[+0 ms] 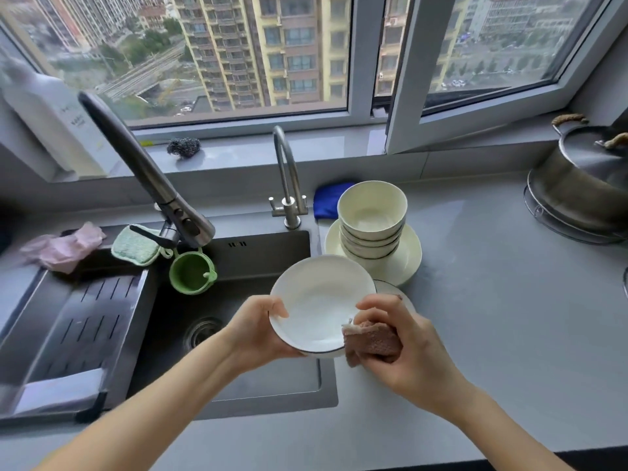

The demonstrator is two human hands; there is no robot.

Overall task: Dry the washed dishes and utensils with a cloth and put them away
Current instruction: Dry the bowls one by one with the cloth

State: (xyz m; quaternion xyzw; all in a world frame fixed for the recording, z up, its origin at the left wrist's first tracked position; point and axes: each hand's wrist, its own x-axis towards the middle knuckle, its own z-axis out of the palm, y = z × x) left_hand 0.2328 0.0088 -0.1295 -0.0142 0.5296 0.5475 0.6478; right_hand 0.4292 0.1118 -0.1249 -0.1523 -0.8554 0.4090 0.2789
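Observation:
My left hand [261, 331] grips the near-left rim of a white plate [316, 300] with a dark edge line, tilted above the sink's right edge. My right hand [404, 345] holds a folded pinkish-brown cloth [372, 339] against the plate's right rim. Behind my right hand, another plate [390, 287] lies on the counter, mostly hidden. Farther back, a stack of cream bowls [372, 215] stands on a cream plate [407, 263].
The dark sink [238, 379] holds a drain rack [78, 321] at left and a green cup [192, 271]. Two faucets [289, 185] rise behind it. A blue cloth [328, 198] lies by the bowls. A steel pot [584, 185] sits far right on the grey counter [492, 300].

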